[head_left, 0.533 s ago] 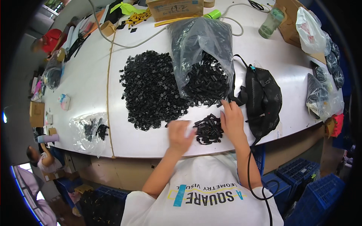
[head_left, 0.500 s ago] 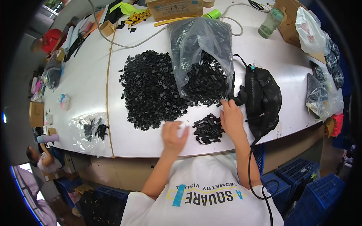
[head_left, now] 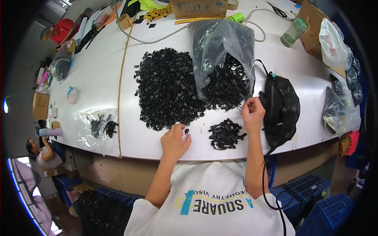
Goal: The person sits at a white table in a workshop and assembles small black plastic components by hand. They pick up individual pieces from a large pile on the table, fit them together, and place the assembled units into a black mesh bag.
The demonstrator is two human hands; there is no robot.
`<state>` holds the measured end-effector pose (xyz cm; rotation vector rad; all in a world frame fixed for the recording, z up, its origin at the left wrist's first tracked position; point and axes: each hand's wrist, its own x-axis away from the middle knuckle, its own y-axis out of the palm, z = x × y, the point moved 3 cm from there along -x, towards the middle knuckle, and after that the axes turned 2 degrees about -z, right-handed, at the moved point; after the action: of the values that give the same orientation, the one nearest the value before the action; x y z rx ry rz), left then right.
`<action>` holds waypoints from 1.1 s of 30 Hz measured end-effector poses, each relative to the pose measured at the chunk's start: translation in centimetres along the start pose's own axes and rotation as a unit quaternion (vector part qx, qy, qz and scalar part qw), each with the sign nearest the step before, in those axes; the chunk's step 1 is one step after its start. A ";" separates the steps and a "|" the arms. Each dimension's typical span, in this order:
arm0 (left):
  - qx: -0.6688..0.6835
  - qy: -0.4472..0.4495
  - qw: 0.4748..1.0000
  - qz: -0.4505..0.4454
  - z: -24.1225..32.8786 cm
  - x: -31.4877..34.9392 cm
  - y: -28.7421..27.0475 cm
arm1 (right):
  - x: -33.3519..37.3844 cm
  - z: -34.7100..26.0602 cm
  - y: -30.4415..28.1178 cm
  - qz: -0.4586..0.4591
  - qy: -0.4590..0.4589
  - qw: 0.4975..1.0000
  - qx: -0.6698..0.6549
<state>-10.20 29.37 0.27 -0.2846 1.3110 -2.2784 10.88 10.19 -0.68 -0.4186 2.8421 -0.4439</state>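
Observation:
My left hand point(head_left: 174, 142) rests at the near edge of a big pile of small black plastic clips point(head_left: 165, 90). Its fingers and thumb are apart, and one loose black clip point(head_left: 187, 131) lies between them on the table. My right hand point(head_left: 253, 112) is by the mouth of a grey translucent plastic bag point(head_left: 222, 37), fingertips pinched together; what they hold, if anything, is too small to make out. Short black tube-like pieces point(head_left: 226, 84) spill from that bag. Between my hands, nearer me, lies a small heap of black pieces point(head_left: 226, 134).
A black mesh pouch point(head_left: 281, 106) with a cord lies right of my right hand. Further off are a cardboard box point(head_left: 201, 8), a green-lidded bottle point(head_left: 293, 33) and a grey cable point(head_left: 161, 38). A clear bag point(head_left: 94, 129) lies left, past a seam in the white table point(head_left: 157, 147).
My left hand has moved left to the clip pile's edge. The right hand has drawn slightly right of the spilled pieces, its fingertips now pinched. The whole view has shifted a little.

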 end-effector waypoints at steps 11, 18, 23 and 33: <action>-0.020 0.003 0.999 -0.048 -0.9 0.1 0.1 | -0.2 -1.6 1.0 -0.107 0.074 0.967 -0.221; 0.192 -0.006 0.980 -0.056 1.0 -0.7 -2.3 | 1.5 -1.6 0.9 -0.129 0.072 0.983 -0.107; 0.208 0.041 0.977 -0.030 1.9 -1.0 -2.9 | -0.7 -1.7 1.1 -0.091 0.016 0.996 -0.010; 0.256 0.022 0.966 -0.042 1.5 0.6 -2.7 | 2.5 -1.6 1.0 -0.057 0.061 0.991 -0.102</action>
<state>-10.96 29.07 3.30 -0.1092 0.6952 -2.6070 7.85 10.71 0.06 -0.6152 3.0059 -0.2051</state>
